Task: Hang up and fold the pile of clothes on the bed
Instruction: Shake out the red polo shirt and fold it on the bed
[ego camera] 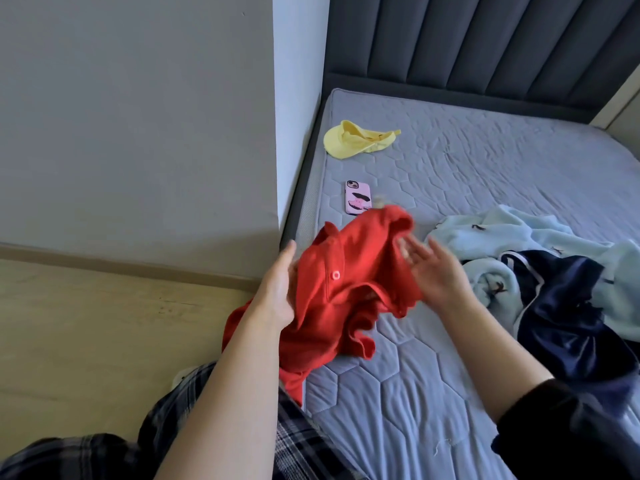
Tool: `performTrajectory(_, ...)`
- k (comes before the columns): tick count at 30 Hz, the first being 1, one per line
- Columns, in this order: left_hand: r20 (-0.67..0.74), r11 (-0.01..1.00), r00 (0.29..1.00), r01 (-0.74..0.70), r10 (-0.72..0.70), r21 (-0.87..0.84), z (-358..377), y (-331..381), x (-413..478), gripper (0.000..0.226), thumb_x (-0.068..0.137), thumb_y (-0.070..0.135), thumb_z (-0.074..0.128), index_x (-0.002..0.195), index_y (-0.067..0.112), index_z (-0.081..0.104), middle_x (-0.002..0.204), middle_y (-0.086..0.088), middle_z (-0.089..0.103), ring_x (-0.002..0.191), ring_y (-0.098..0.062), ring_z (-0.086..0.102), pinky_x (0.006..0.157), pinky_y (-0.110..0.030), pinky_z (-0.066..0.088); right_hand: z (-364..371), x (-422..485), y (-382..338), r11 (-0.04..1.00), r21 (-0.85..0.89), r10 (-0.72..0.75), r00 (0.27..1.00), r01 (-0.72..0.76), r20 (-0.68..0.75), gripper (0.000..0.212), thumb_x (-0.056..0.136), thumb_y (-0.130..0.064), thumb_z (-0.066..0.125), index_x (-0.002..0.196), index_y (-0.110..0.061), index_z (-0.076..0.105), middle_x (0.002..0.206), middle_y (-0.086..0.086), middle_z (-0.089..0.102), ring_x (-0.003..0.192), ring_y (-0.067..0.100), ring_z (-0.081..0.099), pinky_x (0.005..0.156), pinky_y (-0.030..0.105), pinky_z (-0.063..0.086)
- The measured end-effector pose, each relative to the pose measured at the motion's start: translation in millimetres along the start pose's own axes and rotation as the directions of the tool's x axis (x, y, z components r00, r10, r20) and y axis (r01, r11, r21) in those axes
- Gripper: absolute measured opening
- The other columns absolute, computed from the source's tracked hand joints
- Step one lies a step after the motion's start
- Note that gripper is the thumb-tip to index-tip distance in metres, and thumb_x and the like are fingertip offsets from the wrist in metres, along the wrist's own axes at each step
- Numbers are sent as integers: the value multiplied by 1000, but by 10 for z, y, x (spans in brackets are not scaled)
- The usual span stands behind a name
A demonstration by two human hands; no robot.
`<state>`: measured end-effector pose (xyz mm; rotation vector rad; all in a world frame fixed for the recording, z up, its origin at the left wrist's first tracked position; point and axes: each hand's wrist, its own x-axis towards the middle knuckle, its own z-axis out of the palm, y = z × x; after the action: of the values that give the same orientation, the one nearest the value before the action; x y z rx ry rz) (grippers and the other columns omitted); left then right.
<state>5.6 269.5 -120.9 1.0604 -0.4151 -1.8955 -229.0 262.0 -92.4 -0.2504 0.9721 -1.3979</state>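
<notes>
Red polo shirt [341, 299]: bunched at the mattress [433, 393] edge, held up between both hands. Left hand [277, 289] flat against its collar side, fingers apart; right hand [433, 271] open-palmed, blurred, touching the cloth. Pale blue fleece [485, 237] and navy satin garment [561, 306] heaped just right.

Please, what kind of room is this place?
Most likely a bedroom in a home: a bare quilted mattress against a padded headboard, loose clothes piled on it, and a phone lying nearby.
</notes>
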Motion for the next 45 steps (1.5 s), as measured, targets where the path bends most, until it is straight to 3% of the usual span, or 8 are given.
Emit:
performTrajectory(7, -240, 984, 968, -24, 67, 177, -104, -71, 107, 8, 88, 15, 64, 95, 19, 67, 90, -4, 68, 87, -22, 63, 80, -32, 48, -676, -75, 674, 911, -289, 260, 954, -294, -152, 44, 103, -28, 28, 103, 2, 61, 83, 19, 67, 68, 31, 65, 59, 33, 53)
performTrajectory(11, -221, 973, 952, -186, 212, 133, -110, -52, 145, 14, 86, 4, 62, 89, 17, 66, 86, -6, 68, 81, -23, 64, 76, -31, 52, -842, -85, 758, 883, -309, 309, 933, -353, -184, 39, 90, 16, 19, 94, 10, 57, 77, 22, 65, 58, 26, 67, 56, 30, 57)
performTrajectory(14, -175, 938, 933, -278, 316, 209, -83, -88, 139, 21, 81, -2, 66, 90, 18, 67, 90, -6, 70, 86, -25, 64, 83, -35, 53, -849, -157, 796, 769, -595, 233, 969, -235, -82, 40, 80, 29, 33, 103, 10, 60, 94, 21, 62, 80, 31, 61, 81, 39, 51)
performTrajectory(24, -137, 926, 919, -350, 369, 143, -20, -93, 69, 14, 91, 19, 61, 103, 17, 67, 102, -8, 71, 94, -23, 66, 84, -34, 52, -297, 17, 381, 941, -312, -139, 990, 131, -6, 15, 93, 1, 46, 87, -3, 60, 76, 11, 63, 65, 18, 60, 65, 29, 51)
performTrajectory(33, -28, 956, 973, -228, 227, -182, -31, -70, 16, 18, 92, 15, 54, 76, 14, 61, 70, -3, 66, 64, -13, 64, 65, -24, 51, -166, -108, 13, 591, -687, -441, 882, 423, 164, 19, 87, -10, 62, 70, -13, 69, 74, -7, 71, 73, 3, 63, 70, 12, 47)
performTrajectory(37, 83, 978, 975, -210, 208, 8, -18, -145, 20, 28, 88, -1, 53, 69, 18, 52, 70, 3, 65, 61, -13, 65, 58, -26, 48, -124, -75, 54, 665, -699, -106, 960, 261, 258, 34, 99, -24, 49, 74, -16, 71, 92, 6, 71, 92, 16, 66, 89, 26, 46)
performTrajectory(42, 12, 885, 981, -180, 194, 429, 0, -230, 50, 7, 93, 23, 58, 101, 24, 57, 101, 4, 65, 71, -11, 69, 59, -24, 46, -263, 118, 204, 289, -944, -329, 942, 159, 58, 29, 95, -30, 53, 75, -10, 62, 73, 6, 55, 70, 17, 48, 65, 31, 37)
performTrajectory(45, 44, 771, 981, -177, 191, 611, 39, -262, 27, 29, 93, 37, 56, 121, 28, 55, 107, 7, 64, 81, -13, 68, 62, -25, 47, -368, 136, 282, 273, -961, -249, 968, 40, -31, 45, 95, -32, 49, 54, -16, 41, 52, -4, 37, 55, 14, 34, 53, 30, 27)
